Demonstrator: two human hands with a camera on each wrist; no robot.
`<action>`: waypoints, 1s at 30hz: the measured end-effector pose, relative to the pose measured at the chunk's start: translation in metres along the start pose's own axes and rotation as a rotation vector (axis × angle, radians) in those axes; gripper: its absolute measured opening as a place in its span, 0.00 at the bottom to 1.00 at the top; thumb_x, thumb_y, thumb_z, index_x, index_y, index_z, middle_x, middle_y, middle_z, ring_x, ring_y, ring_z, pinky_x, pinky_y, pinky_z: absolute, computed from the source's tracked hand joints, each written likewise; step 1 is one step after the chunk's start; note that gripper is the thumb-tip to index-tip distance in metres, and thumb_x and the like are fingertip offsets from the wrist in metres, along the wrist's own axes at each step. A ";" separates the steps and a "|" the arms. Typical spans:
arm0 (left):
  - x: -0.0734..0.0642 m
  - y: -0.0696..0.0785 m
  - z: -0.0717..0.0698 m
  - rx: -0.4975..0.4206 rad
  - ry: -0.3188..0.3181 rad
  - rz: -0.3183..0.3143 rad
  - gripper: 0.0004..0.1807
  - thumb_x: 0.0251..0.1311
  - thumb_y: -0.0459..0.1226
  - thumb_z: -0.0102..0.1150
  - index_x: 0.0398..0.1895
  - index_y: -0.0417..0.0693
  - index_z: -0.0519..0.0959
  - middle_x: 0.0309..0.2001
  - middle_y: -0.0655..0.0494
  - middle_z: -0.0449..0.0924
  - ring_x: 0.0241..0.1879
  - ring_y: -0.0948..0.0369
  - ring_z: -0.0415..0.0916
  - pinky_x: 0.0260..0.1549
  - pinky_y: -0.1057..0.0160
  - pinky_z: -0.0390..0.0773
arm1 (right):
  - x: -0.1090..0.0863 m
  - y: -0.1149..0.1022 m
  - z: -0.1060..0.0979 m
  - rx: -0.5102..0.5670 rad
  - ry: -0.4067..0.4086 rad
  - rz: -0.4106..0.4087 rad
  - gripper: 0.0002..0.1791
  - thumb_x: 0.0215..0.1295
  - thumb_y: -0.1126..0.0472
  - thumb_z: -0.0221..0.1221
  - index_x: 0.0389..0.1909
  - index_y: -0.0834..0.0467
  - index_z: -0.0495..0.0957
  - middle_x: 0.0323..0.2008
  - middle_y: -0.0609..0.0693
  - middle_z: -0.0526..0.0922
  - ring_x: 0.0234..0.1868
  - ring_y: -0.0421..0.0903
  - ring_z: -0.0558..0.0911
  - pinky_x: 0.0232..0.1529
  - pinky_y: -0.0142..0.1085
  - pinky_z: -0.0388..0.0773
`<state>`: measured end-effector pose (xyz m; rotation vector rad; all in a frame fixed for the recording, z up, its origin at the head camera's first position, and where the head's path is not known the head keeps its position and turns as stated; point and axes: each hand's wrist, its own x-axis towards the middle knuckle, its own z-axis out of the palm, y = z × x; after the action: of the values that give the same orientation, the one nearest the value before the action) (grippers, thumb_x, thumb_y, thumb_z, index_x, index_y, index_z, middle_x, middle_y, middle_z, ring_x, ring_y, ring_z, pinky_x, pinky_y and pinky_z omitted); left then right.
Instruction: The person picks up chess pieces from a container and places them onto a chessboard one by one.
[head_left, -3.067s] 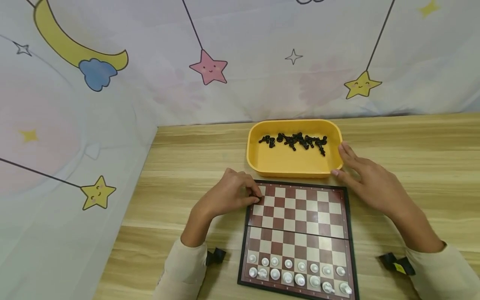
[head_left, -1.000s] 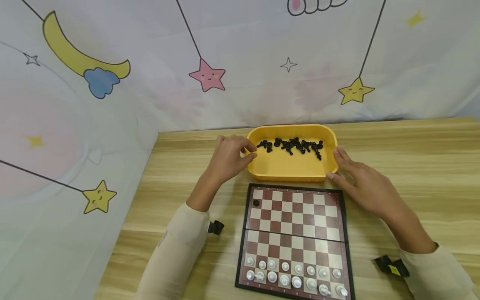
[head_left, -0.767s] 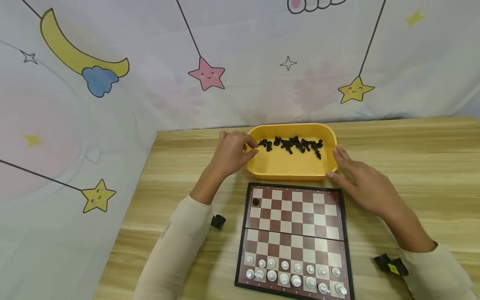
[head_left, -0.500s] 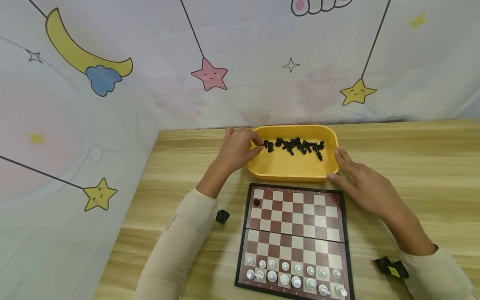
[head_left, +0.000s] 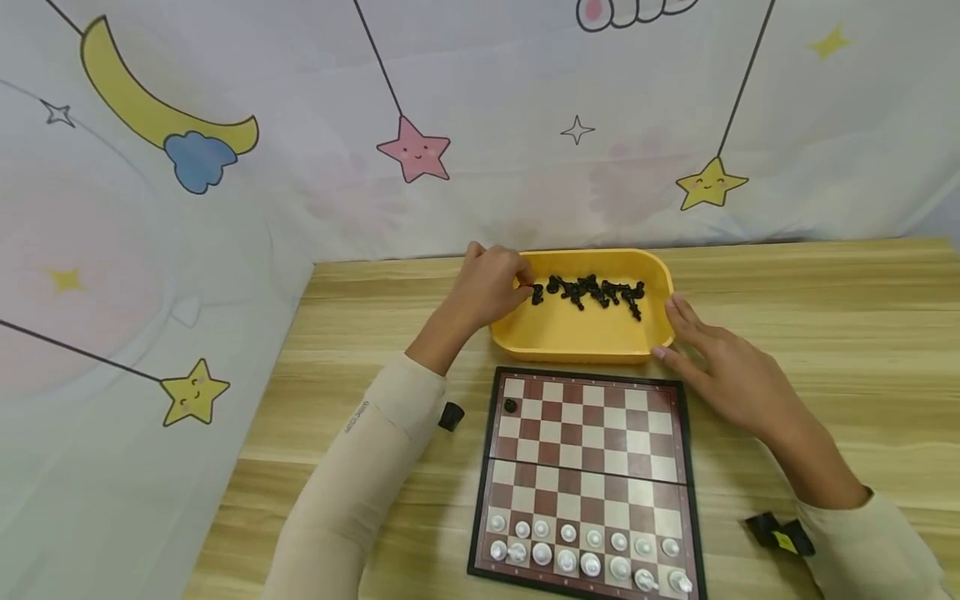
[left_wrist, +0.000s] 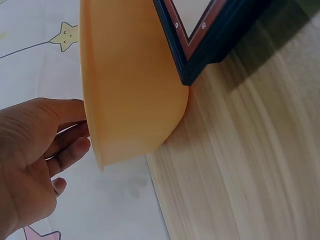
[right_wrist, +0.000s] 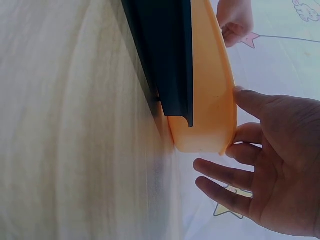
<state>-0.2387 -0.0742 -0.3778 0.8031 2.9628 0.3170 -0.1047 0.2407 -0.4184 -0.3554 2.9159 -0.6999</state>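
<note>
In the head view a yellow plastic tub [head_left: 581, 356] holds a loose row of black chess pieces [head_left: 592, 290]. My left hand [head_left: 486, 287] reaches over the tub's left end, thumb and fingertips close together at the leftmost black pieces; I cannot tell whether they pinch one. The left wrist view hides those fingertips behind the tub wall. With fingers fairly straight, my right hand [head_left: 738, 371] touches the tub's right end, its thumb at the rim in the right wrist view. A chessboard [head_left: 592, 437] lies in front, with one black chess piece [head_left: 510, 406] near its far left corner.
Two rows of white chess pieces [head_left: 567, 560] stand along the board's near side. Behind the tub, a patterned cloth backdrop [head_left: 480, 200] meets the back of the wooden table [head_left: 345, 333]. Black straps [head_left: 780, 533] show beside the sleeves.
My left hand has left the board's far left corner, where a black piece now stands, and moved up and right over the tub to the black pieces. My right hand stays at the tub.
</note>
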 end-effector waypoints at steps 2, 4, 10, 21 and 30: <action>0.004 0.002 0.001 0.011 -0.016 0.008 0.07 0.71 0.42 0.70 0.47 0.54 0.91 0.47 0.62 0.91 0.52 0.58 0.81 0.55 0.50 0.64 | 0.000 0.000 0.001 -0.001 -0.006 0.007 0.43 0.84 0.35 0.45 0.86 0.54 0.46 0.86 0.55 0.47 0.77 0.76 0.63 0.69 0.74 0.64; 0.008 0.004 0.003 0.014 -0.024 0.017 0.08 0.71 0.42 0.69 0.47 0.53 0.91 0.47 0.61 0.91 0.52 0.58 0.81 0.55 0.50 0.63 | 0.000 0.000 0.001 0.000 -0.011 0.011 0.43 0.83 0.35 0.45 0.86 0.54 0.46 0.86 0.55 0.47 0.77 0.75 0.63 0.69 0.74 0.64; 0.018 0.008 0.006 0.042 -0.024 0.059 0.04 0.71 0.39 0.68 0.42 0.53 0.91 0.44 0.61 0.90 0.47 0.59 0.79 0.52 0.53 0.60 | 0.000 0.001 0.002 0.001 -0.003 0.004 0.43 0.83 0.35 0.45 0.86 0.54 0.46 0.86 0.55 0.47 0.77 0.75 0.64 0.69 0.73 0.64; 0.043 0.026 0.008 0.180 -0.064 0.140 0.10 0.76 0.37 0.61 0.49 0.55 0.91 0.51 0.59 0.89 0.51 0.57 0.79 0.50 0.54 0.57 | 0.001 0.001 0.000 -0.002 -0.009 0.009 0.43 0.84 0.35 0.45 0.86 0.54 0.46 0.86 0.54 0.46 0.76 0.76 0.64 0.68 0.73 0.65; 0.053 0.032 0.022 0.353 -0.118 0.172 0.17 0.78 0.32 0.51 0.36 0.58 0.86 0.41 0.61 0.87 0.39 0.59 0.71 0.44 0.58 0.49 | 0.001 0.001 0.000 0.002 -0.011 0.004 0.43 0.83 0.35 0.46 0.86 0.53 0.47 0.86 0.54 0.47 0.76 0.76 0.64 0.69 0.73 0.64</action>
<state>-0.2665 -0.0166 -0.3924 1.0715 2.8801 -0.2490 -0.1058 0.2414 -0.4188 -0.3522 2.9044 -0.6980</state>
